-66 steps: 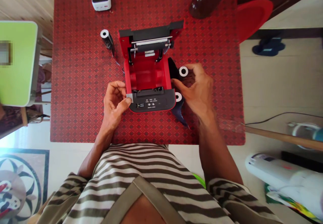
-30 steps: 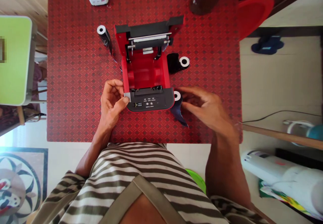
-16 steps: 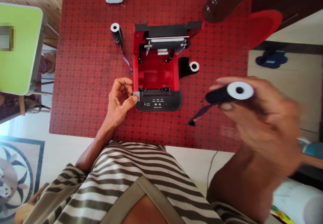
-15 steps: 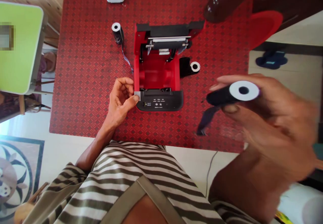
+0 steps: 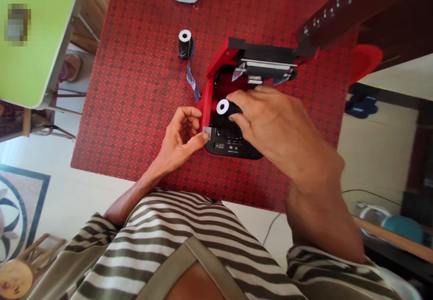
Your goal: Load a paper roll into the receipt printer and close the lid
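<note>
A white-ended black cylindrical roll [image 5: 228,108] is being gripped by the right hand [image 5: 280,126]; beneath, a red-and-black machine [image 5: 235,149] by the left hand [image 5: 181,140].

Smooth plastic printer [image 5: 233,151]; cloth shirt [image 5: 182,212]; the held roll [image 5: 225,108], half hidden, perhaps glossy film.

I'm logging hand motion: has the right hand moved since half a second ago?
Yes, leftward: judged against the red table, the right hand has gone from right of the printer to over it, holding a black roll.
</note>
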`<action>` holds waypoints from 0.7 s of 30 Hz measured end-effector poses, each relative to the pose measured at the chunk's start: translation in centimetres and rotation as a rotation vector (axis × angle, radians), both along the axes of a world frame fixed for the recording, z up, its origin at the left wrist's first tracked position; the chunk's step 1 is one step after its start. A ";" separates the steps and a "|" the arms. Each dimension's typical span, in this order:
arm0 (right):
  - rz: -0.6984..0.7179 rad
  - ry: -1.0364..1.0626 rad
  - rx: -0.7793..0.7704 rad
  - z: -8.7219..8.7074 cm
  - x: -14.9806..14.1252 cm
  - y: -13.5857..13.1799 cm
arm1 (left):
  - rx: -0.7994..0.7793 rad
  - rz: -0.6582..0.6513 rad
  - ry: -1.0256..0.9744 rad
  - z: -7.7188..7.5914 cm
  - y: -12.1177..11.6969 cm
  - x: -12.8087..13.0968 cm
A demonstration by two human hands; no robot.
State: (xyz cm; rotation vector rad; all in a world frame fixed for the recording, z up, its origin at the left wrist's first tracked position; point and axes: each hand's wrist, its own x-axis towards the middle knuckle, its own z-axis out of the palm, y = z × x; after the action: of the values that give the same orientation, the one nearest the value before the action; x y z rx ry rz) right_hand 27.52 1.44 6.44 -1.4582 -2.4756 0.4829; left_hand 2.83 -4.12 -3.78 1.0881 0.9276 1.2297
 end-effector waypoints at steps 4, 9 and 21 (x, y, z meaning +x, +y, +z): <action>-0.072 0.052 0.039 -1.1 -0.5 0.0 | 0.005 0.015 -0.013 -0.1 -0.3 0.2; -0.053 0.014 0.035 -2.5 -0.9 1.0 | 0.029 0.008 -0.032 -0.1 -0.4 0.2; -0.007 -0.082 -0.007 -3.7 -1.3 2.6 | 0.040 0.007 -0.012 0.0 -0.4 0.1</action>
State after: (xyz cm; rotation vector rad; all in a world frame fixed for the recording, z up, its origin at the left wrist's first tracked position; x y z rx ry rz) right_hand 26.25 4.01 2.77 -1.5179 -2.5326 0.4390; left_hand 2.92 -4.51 -3.78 1.1091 0.9017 1.2634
